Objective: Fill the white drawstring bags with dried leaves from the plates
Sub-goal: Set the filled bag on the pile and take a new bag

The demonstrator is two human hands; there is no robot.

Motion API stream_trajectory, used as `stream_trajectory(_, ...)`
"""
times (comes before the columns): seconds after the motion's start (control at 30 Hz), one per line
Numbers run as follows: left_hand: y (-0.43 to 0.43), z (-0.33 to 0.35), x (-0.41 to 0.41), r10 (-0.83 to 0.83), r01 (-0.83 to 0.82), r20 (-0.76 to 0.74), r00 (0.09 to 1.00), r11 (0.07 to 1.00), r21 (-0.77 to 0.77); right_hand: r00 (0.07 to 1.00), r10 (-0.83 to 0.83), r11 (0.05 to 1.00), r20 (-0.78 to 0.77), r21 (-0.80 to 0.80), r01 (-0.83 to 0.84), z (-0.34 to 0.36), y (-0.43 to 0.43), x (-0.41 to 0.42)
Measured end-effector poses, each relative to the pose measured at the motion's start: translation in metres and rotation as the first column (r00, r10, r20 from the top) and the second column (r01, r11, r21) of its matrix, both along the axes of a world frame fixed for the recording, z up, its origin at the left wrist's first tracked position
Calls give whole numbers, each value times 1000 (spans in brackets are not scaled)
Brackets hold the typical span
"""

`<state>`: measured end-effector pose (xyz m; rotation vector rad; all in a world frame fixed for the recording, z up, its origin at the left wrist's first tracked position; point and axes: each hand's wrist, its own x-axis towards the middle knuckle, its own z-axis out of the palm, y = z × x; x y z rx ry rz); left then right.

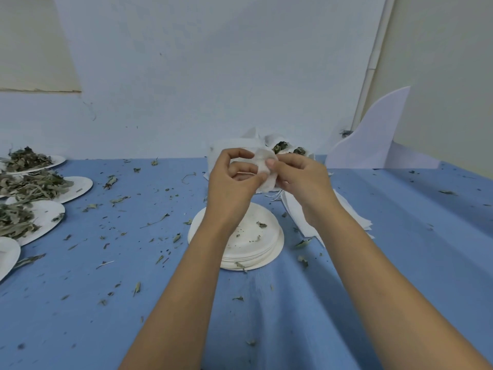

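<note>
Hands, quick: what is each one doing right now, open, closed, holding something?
Left hand: fingers curled, pinching the white drawstring bag.
Right hand: fingers curled, pinching the same bag from the other side.

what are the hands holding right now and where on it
Both hands hold one small white fabric drawstring bag: the left hand pinches its left edge, the right hand its right edge, seemingly at the mouth.

Left hand (pixel 234 180), right hand (pixel 298 177) pinch white bag (pixel 265 169) above stacked plates (pixel 256 247)
</note>
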<state>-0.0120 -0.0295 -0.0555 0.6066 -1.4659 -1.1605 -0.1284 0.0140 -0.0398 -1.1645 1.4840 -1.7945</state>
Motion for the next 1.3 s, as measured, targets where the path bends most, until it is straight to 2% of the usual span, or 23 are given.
stream_trajectory(0.1, -3, 0, -1, 215, -214, 30, 976, 976, -43, 984, -163, 987, -71, -23, 161, -4, -2, -6)
stream_trajectory(0.17, -6, -2, 0, 305, -298, 62, 950, 950, -95, 967, -219, 976, -128, -45, 215, -8, -3, -6)
stream_trajectory(0.27, -9, -6, 0, 381, -345, 180, 907, 917, -203, 909, -292, 956, -298, -102, 274, -13, -6, 0)
stream_trajectory(0.37, -8, -9, -2, 395, -324, 260, 881, 904, -278, 883, -316, 946, -346, -191, 264, -13, -5, 7)
stream_trajectory(0.5, -6, -8, -3, 352, -233, 286, 891, 896, -379, 846, -322, 940, -425, -250, 232, -13, -3, 10)
stream_trajectory(0.67, -3, -6, -2, 97, -54, 238, 966, 982, -183, 770, -300, 950, -563, -251, 187, -18, -6, 8)
stream_trajectory(0.73, -3, -4, -1, 87, -56, 217, 972, 988, -146, 748, -296, 950, -594, -265, 165, -19, -6, 5)
stream_trajectory(0.83, -2, -3, -1, 119, -82, 205, 971, 981, -178, 723, -307, 949, -618, -259, 181, -20, -7, 0)
stream_trajectory(1.0, -2, -3, -2, 98, -72, 166, 981, 985, -155, 588, -382, 916, -713, -204, 346, -23, -7, -6)
stream_trajectory(1.03, -1, -3, -3, 73, -47, 169, 983, 987, -151, 587, -362, 920, -724, -177, 350, -24, -7, -7)
stream_trajectory(1.17, 0, -5, -3, 6, 26, 221, 975, 989, -143, 685, -224, 967, -694, -67, 247, -19, -6, -8)
stream_trajectory(1.3, -3, -4, 1, 10, 7, 194, 981, 996, -86, 651, -101, 964, -752, 89, 252, -23, -7, -13)
